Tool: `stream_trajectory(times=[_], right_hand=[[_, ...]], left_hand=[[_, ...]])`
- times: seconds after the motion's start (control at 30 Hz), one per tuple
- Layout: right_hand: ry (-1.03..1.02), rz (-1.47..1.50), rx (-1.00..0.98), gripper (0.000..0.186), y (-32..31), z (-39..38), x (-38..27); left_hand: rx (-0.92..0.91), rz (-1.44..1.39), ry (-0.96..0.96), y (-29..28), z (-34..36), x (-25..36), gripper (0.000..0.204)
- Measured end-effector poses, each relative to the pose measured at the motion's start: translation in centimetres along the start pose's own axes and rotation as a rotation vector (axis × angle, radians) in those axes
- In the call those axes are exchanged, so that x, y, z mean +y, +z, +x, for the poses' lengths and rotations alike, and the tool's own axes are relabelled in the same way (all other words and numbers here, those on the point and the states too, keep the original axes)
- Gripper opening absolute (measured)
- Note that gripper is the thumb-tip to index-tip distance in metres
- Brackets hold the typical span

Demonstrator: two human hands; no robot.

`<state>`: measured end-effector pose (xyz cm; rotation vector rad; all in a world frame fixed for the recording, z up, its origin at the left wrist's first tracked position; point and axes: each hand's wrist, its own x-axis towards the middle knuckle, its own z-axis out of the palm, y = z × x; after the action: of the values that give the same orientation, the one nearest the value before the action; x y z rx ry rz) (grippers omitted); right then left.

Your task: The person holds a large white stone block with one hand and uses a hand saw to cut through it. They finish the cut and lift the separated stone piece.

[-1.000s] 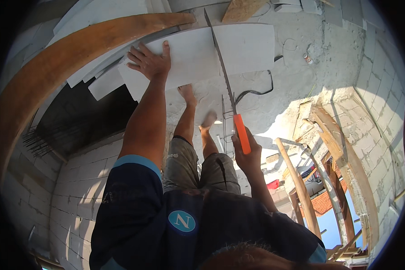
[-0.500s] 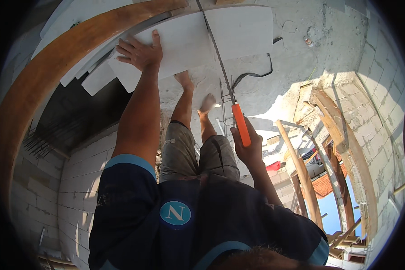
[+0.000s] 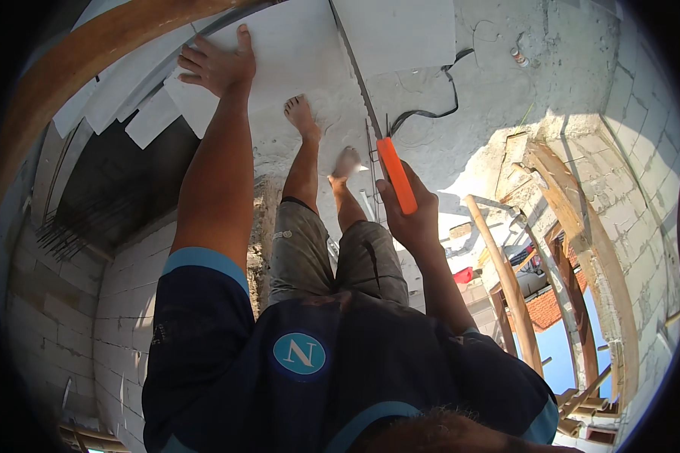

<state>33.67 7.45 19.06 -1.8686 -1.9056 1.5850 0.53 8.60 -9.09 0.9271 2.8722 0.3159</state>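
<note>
A white board [image 3: 295, 53] lies at the top of the view, on a pile of similar pieces [image 3: 151, 117]. My left hand [image 3: 215, 64] rests on it with the fingers spread. My right hand [image 3: 406, 198] is closed round the orange handle of a handsaw [image 3: 396, 175]. The long saw blade [image 3: 359, 79] runs up across the board, to the right of my left hand. My bare feet [image 3: 301, 113] show below the board, on a rough grey floor [image 3: 521, 90].
A curved-looking wooden beam [image 3: 68, 68] arches over the upper left. Rebar [image 3: 60, 234] sticks out at the left. Block walls [image 3: 635, 151] stand on both sides. A black strap [image 3: 431, 113] and a small can [image 3: 519, 57] lie on the floor. Wooden posts [image 3: 491, 257] stand at the lower right.
The board, the saw and both hands appear higher in the view than a second ago. My left hand is also farther left. The saw handle has shifted up and left.
</note>
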Motion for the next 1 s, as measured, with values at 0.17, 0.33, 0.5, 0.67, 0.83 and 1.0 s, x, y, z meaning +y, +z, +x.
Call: stream_trajectory(times=[0.17, 0.33, 0.5, 0.67, 0.83, 1.0], right_hand=[[0.047, 0.042, -0.046, 0.035, 2.7, 11.4, 0.3], [-0.026, 0.009, 0.022, 0.051, 1.3, -1.4, 1.4], [0.209, 0.074, -0.087, 0.045, 2.4, 8.9, 0.5], [0.132, 0.074, 0.003, 0.040, 3.2, 4.6, 1.1], [-0.046, 0.097, 0.172, 0.043, 2.1, -2.2, 3.0], [0.106, 0.168, 0.015, 0.033, 2.0, 8.6, 1.5]], left_hand=[[0.048, 0.015, 0.048, 1.1, 1.1, 0.4, 0.102], [0.061, 0.064, 0.030, 0.4, -0.5, -0.7, 0.101], [0.057, 0.054, 0.048, 0.9, -0.2, 0.8, 0.099], [0.053, 0.127, 0.046, 0.5, -2.1, -1.7, 0.099], [0.105, 0.154, 0.082, 1.6, -0.6, 0.2, 0.097], [-0.023, 0.136, 0.009, 0.4, -0.2, 0.9, 0.100]])
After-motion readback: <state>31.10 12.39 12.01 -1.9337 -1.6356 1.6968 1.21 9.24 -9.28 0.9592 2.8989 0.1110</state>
